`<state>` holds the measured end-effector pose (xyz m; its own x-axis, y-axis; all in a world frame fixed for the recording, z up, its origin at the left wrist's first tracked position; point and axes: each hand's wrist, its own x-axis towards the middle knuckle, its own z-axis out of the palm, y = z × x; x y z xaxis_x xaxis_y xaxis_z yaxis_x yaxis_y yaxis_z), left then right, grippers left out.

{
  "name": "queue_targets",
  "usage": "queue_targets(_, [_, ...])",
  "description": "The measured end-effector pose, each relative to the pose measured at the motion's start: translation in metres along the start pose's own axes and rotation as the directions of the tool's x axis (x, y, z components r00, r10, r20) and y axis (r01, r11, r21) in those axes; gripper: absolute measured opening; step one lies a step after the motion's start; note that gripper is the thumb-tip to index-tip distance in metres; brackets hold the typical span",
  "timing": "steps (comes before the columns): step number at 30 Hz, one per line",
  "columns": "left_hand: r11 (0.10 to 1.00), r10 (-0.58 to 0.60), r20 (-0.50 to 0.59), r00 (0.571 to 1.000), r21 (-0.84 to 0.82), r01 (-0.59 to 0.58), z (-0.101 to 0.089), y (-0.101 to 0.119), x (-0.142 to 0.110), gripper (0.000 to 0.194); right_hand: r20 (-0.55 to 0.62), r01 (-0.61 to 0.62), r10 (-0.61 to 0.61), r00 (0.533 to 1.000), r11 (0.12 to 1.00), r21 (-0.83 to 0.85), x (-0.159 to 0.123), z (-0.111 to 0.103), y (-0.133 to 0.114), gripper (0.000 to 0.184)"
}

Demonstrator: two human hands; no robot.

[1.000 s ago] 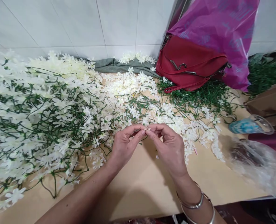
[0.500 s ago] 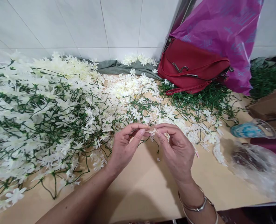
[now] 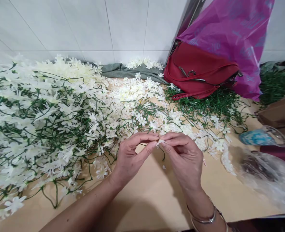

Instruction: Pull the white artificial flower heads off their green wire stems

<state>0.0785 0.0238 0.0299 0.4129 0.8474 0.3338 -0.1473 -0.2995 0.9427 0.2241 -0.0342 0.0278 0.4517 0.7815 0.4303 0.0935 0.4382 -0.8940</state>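
Both hands meet above the tan table [image 3: 144, 196], fingertips almost touching. My left hand [image 3: 133, 156] pinches a thin green stem between thumb and forefinger. My right hand [image 3: 184, 156], with metal bangles at the wrist, pinches a small white artificial flower [image 3: 160, 142] right at the stem's tip. A big heap of white flowers on green stems [image 3: 43, 119] covers the table's left half. Loose white blossoms [image 3: 137, 88] lie piled behind my hands.
A red handbag [image 3: 200, 72] leans at the back right under a purple plastic bag [image 3: 231, 32]. Bare green stems [image 3: 212, 104] lie in front of it. A clear plastic bag [image 3: 263, 170], a blue-and-clear cup [image 3: 260, 137] and a cardboard box [image 3: 280, 108] crowd the right edge. A grey cloth [image 3: 123, 69] lies by the tiled wall.
Both hands have drifted slightly down and to the right. The pinched white flower, held a little apart half a second ago, is now pressed close against the left fingertips.
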Motion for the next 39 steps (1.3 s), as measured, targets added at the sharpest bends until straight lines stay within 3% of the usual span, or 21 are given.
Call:
queue_targets(5, [0.971,-0.177,-0.028,0.984,-0.167,0.170,-0.003,0.002,0.003,0.027,-0.017,-0.120,0.122,0.992,0.988,0.098,0.002,-0.003,0.003,0.020])
queue_targets(10, [0.951,-0.170,0.015,0.985,-0.260,0.168,-0.002,0.001,0.006,0.039,0.010,-0.288,0.299,0.954,0.911,0.296,0.005,-0.006,0.007,0.021])
queue_targets(16, [0.939,-0.171,-0.003,0.985,-0.304,0.162,-0.003,-0.007,0.005,0.042,-0.034,-0.434,0.454,0.890,0.869,0.238,0.007,-0.005,0.010,0.031])
queue_targets(20, [0.939,-0.155,0.000,0.988,-0.309,0.148,-0.003,-0.011,0.004,0.040,0.008,-0.496,0.507,0.862,0.841,0.217,0.006,-0.002,0.013,0.034])
queue_targets(22, [0.964,-0.123,0.022,0.992,-0.235,0.125,-0.003,-0.013,0.004,0.036,0.023,-0.513,0.522,0.853,0.828,0.227,0.005,-0.001,0.014,0.034])
queue_targets(25, [0.998,0.024,0.051,0.998,0.060,-0.027,-0.007,-0.016,0.006,0.029,0.028,-0.527,0.540,0.841,0.808,0.264,0.004,-0.001,0.016,0.035])
queue_targets(28, [0.909,0.212,0.129,0.969,0.339,-0.244,-0.014,-0.020,0.010,0.021,0.045,-0.554,0.564,0.824,0.787,0.272,0.004,-0.004,0.014,0.036])
queue_targets(31, [0.863,0.269,0.187,0.945,0.389,-0.323,-0.019,-0.022,0.012,0.015,0.108,-0.621,0.619,0.778,0.732,0.279,0.008,-0.009,0.010,0.036])
queue_targets(34, [0.921,0.210,0.153,0.966,0.300,-0.248,-0.020,-0.021,0.012,0.012,0.179,-0.677,0.658,0.732,0.673,0.298,0.012,-0.014,0.006,0.036])
queue_targets(36, [0.980,0.080,0.068,0.994,0.178,-0.091,-0.019,-0.019,0.013,0.012,0.175,-0.672,0.653,0.737,0.680,0.295,0.013,-0.016,0.005,0.037])
queue_targets(39, [0.994,-0.107,-0.030,0.994,0.014,0.108,-0.017,-0.015,0.014,0.013,0.133,-0.643,0.633,0.763,0.720,0.263,0.014,-0.017,0.005,0.038])
